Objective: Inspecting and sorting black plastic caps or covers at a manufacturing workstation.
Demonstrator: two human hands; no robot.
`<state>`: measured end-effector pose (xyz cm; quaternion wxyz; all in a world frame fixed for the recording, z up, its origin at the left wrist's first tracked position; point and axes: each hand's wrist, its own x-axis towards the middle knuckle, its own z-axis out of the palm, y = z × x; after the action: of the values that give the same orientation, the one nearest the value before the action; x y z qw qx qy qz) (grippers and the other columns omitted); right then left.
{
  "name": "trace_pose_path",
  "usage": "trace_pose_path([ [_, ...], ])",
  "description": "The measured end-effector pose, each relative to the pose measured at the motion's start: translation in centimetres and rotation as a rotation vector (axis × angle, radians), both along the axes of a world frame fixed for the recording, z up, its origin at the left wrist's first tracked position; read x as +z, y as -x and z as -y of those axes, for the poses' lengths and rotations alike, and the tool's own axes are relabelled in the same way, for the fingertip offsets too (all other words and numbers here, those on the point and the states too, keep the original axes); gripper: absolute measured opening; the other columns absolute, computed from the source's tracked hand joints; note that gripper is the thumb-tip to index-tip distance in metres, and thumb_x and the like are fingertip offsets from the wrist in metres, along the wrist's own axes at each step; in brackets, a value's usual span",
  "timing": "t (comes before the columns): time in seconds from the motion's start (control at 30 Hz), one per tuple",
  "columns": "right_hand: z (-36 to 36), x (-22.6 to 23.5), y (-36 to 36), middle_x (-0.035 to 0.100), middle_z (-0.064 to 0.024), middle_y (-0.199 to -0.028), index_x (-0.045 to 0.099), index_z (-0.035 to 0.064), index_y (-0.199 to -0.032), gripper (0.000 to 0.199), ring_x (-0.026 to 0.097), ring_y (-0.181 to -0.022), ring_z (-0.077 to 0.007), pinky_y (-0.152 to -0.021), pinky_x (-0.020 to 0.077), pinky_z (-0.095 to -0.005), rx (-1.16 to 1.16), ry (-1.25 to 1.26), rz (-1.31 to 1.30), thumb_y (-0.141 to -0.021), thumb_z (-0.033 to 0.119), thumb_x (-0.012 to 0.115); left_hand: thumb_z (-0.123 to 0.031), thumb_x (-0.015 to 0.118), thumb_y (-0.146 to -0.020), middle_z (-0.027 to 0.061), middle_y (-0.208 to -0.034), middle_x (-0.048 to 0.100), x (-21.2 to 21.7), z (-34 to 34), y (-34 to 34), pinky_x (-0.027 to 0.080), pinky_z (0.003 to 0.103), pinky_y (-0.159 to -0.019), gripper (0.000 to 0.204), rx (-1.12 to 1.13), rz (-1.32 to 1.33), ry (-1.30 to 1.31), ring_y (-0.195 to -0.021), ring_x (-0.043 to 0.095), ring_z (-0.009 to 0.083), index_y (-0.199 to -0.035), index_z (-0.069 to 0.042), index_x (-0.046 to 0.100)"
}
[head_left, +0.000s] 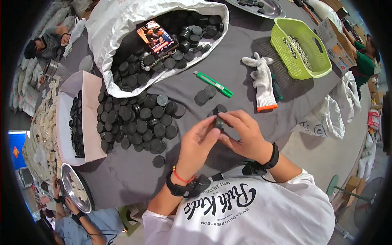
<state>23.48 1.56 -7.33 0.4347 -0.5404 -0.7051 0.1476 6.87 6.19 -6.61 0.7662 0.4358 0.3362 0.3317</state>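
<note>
grey table (228,69): black caps (139,122), white sack (118,16), green cutter (213,84), glove (263,81), basket (300,49).

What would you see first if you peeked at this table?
First, the heap of black round caps on the grey table, left of the hands, with more spilling from the big white sack behind it. In the middle, the left hand and right hand pinch one black cap together. At the far right sits a lime-green basket, with a white glove beside it.

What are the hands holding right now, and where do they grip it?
Both hands, left hand and right hand, pinch one small black round cap by its rim, fingertips on opposite sides.
</note>
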Motion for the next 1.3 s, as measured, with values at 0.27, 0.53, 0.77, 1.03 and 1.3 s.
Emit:
trace_pose_path([
  [0.27, 0.6, 0.6, 0.7, 0.058, -0.0136, -0.106, 0.058, 0.0012, -0.120, 0.044, 0.057, -0.095, -0.0260, -0.081, 0.0466, -0.0330, 0.416, 0.444, -0.378, -0.079, 0.012, 0.070, -0.010, 0.070, -0.085, 0.0119, -0.105, 0.064, -0.1, 2.2, 5.1, 0.051, 0.027, -0.082, 0.045, -0.084, -0.118, 0.043, -0.095, 0.062, 0.0149, -0.120, 0.008, 0.049],
  [0.53, 1.0, -0.3, 0.6, 0.056, -0.0110, -0.112, 0.045, 0.0024, -0.134, 0.058, 0.055, -0.091, -0.0198, -0.079, 0.0461, -0.0307, 0.455, 0.439, -0.457, -0.082, 0.013, 0.068, -0.002, 0.075, -0.077, 0.0145, -0.099, 0.067, 0.9, 3.3, 5.0, 0.053, 0.029, -0.080, 0.039, 0.020, -0.237, -0.148, -0.090, 0.065, 0.0171, -0.110, 0.008, 0.057],
  [0.77, 2.1, -1.7, 0.1, 0.051, -0.0115, -0.118, 0.042, 0.0038, -0.135, 0.057, 0.055, -0.084, -0.0175, -0.071, 0.0468, -0.0278, 0.293, 0.497, -0.402, -0.081, 0.004, 0.061, 0.000, 0.075, -0.076, 0.0144, -0.097, 0.068, 1.6, 2.9, 4.8, 0.053, 0.029, -0.082, 0.037, 0.015, -0.255, -0.177, -0.090, 0.066, 0.0165, -0.109, 0.007, 0.059],
  [1.03, 1.7, -1.0, -0.6, 0.050, -0.0135, -0.122, 0.046, 0.0037, -0.133, 0.052, 0.056, -0.089, -0.0171, -0.071, 0.0473, -0.0266, 0.381, 0.456, -0.380, -0.083, 0.007, 0.062, -0.001, 0.075, -0.076, 0.0139, -0.095, 0.068, 1.6, 2.7, 4.4, 0.052, 0.028, -0.082, 0.038, -0.011, -0.294, -0.165, -0.089, 0.066, 0.0172, -0.110, 0.007, 0.059],
  [1.3, 0.8, -1.0, 0.5, 0.053, -0.0171, -0.119, 0.056, 0.0026, -0.120, 0.047, 0.057, -0.091, -0.0230, -0.071, 0.0465, -0.0301, 0.440, 0.142, -0.253, -0.075, 0.011, 0.071, 0.001, 0.068, -0.081, 0.0109, -0.107, 0.060, 1.0, 2.3, 4.2, 0.050, 0.027, -0.085, 0.037, -0.119, -0.088, 0.194, -0.097, 0.060, 0.0143, -0.115, 0.005, 0.054],
])
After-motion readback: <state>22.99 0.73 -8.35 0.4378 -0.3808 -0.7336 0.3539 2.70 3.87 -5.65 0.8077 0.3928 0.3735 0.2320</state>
